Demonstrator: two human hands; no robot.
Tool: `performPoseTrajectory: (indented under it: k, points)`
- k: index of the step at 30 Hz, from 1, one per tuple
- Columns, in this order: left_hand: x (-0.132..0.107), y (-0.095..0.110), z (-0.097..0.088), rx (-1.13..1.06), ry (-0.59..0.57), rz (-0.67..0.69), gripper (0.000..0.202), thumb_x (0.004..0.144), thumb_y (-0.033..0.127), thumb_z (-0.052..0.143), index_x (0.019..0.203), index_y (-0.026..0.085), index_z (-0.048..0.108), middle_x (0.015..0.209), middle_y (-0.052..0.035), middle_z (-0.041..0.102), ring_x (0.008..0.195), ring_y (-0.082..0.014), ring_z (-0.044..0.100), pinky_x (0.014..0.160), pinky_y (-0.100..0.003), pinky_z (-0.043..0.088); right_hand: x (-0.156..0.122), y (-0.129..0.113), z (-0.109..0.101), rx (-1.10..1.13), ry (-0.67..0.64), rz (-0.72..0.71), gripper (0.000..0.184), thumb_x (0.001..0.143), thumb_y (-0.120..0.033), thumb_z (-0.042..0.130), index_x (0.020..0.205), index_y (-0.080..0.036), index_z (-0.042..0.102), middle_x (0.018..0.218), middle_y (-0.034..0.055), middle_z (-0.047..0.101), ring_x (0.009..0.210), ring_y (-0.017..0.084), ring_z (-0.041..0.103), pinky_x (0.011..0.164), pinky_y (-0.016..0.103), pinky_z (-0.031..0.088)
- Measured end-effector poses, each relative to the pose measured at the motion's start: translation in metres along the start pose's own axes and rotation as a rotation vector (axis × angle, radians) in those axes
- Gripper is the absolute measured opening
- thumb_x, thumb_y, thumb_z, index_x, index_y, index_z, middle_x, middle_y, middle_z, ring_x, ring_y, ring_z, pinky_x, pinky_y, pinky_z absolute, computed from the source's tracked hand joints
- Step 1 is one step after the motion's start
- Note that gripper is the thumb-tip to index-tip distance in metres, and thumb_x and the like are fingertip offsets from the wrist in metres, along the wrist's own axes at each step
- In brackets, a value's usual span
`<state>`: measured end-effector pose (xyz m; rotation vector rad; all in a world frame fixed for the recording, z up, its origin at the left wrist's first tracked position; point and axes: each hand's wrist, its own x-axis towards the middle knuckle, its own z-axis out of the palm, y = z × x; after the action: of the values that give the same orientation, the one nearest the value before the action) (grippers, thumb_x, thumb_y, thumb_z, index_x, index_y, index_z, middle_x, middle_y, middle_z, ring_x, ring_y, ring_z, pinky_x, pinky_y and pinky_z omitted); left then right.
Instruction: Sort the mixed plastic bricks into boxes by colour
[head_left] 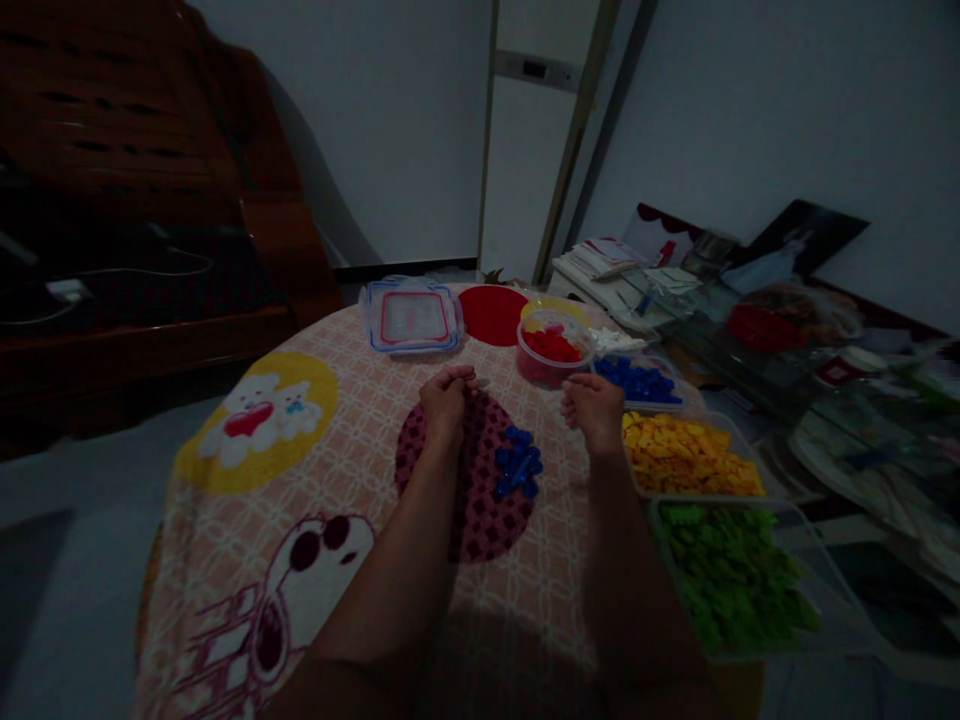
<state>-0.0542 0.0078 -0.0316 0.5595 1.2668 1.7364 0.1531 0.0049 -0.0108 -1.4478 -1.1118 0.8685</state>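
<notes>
My left hand (pixel 448 398) hovers above the upper part of a dark red round patch on the tablecloth. Its fingers are curled closed, and a small pale bit shows at the fingertips, too dim to name. Off to the right, my right hand (pixel 595 408) is closed too, thumb against fingers, beside the tubs; what it holds, if anything, is hidden. Between my forearms lies a small heap of blue plastic building pieces (pixel 517 463). A round clear tub (pixel 553 372) with red pieces stands just beyond and between the hands.
Along the right edge are containers of blue pieces (pixel 637 380), yellow pieces (pixel 686 455) and green pieces (pixel 739 575). White pieces (pixel 616 341) lie behind them. Stacked clear lids (pixel 412 318) rest at the back left. A cluttered glass table (pixel 825 415) adjoins on the right.
</notes>
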Motion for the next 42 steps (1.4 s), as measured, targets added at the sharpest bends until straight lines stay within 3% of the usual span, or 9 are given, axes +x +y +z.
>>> performPoseTrajectory:
  k: [2,4,7,11,19,27,30,36,42]
  points:
    - [0.0,0.0,0.0,-0.003,0.004,-0.01,0.018,0.064,0.01,0.057,0.076,0.011,0.071,0.076,-0.0047,0.07,0.059,-0.0113,0.066,0.063,-0.024,0.053,0.008,0.004,-0.008,0.1,0.218,-0.093,0.042,0.074,-0.032,0.064,0.112,-0.013,0.064,0.07,0.0017,0.068,0.058,0.016,0.066,0.046,0.022,0.053]
    - [-0.001,0.0,0.0,-0.01,0.004,-0.014,0.018,0.064,0.011,0.058,0.076,0.011,0.07,0.075,-0.0044,0.07,0.059,-0.0109,0.065,0.062,-0.023,0.053,0.016,0.008,-0.015,0.146,0.346,-0.183,0.055,0.076,-0.031,0.06,0.127,-0.012,0.058,0.09,0.0083,0.072,0.078,0.019,0.071,0.06,0.028,0.06]
    - [-0.001,-0.001,0.0,-0.01,-0.002,-0.007,0.019,0.063,0.011,0.057,0.076,0.011,0.071,0.075,-0.0045,0.07,0.059,-0.0111,0.066,0.062,-0.023,0.053,0.022,0.013,-0.022,0.161,0.375,-0.217,0.062,0.076,-0.027,0.056,0.136,-0.011,0.053,0.103,0.0123,0.07,0.087,0.02,0.071,0.069,0.031,0.062]
    - [-0.002,-0.002,0.001,-0.004,-0.006,-0.022,0.022,0.062,0.011,0.056,0.077,0.011,0.071,0.075,-0.0045,0.07,0.059,-0.0112,0.066,0.061,-0.022,0.052,0.017,0.007,-0.019,0.179,0.346,-0.144,0.05,0.075,-0.025,0.053,0.123,-0.012,0.061,0.081,0.0043,0.07,0.064,0.015,0.069,0.056,0.025,0.058]
    - [0.001,-0.004,0.001,-0.008,-0.016,-0.005,0.018,0.065,0.012,0.057,0.077,0.011,0.07,0.074,-0.0041,0.069,0.057,-0.0103,0.064,0.06,-0.023,0.051,-0.002,-0.005,0.005,0.093,0.142,-0.07,0.025,0.076,-0.027,0.055,0.094,-0.014,0.066,0.06,-0.0019,0.065,0.043,0.011,0.058,0.039,0.019,0.045]
    - [0.001,-0.005,0.0,0.013,-0.022,0.0,0.019,0.066,0.013,0.057,0.079,0.011,0.071,0.074,-0.0047,0.069,0.06,-0.0122,0.066,0.064,-0.026,0.053,-0.02,-0.005,0.014,-0.304,-0.508,0.016,0.016,0.078,-0.03,0.066,0.07,-0.017,0.065,0.051,-0.0042,0.059,0.04,0.007,0.052,0.038,0.015,0.037]
    - [0.0,-0.005,0.0,0.008,-0.033,0.009,0.02,0.066,0.013,0.056,0.079,0.011,0.071,0.073,-0.0043,0.069,0.058,-0.0112,0.065,0.063,-0.024,0.052,-0.024,-0.006,0.016,-0.41,-0.673,0.041,0.018,0.073,-0.031,0.075,0.067,-0.018,0.064,0.049,-0.005,0.057,0.04,0.008,0.052,0.037,0.016,0.036]
    - [-0.001,-0.005,0.0,0.018,-0.026,0.016,0.017,0.067,0.014,0.059,0.079,0.011,0.071,0.075,-0.0049,0.07,0.06,-0.0124,0.066,0.065,-0.026,0.054,-0.024,-0.004,0.017,-0.474,-0.693,0.033,0.012,0.073,-0.021,0.074,0.066,-0.018,0.064,0.049,-0.0057,0.058,0.041,0.008,0.052,0.038,0.015,0.036]
    - [-0.004,-0.005,0.002,0.013,-0.036,0.007,0.017,0.066,0.015,0.061,0.08,0.012,0.072,0.075,-0.0045,0.069,0.061,-0.0121,0.066,0.063,-0.024,0.053,-0.017,-0.01,-0.001,-0.381,-0.594,0.08,0.006,0.076,-0.02,0.068,0.071,-0.017,0.067,0.049,-0.0044,0.06,0.038,0.007,0.053,0.035,0.014,0.036]
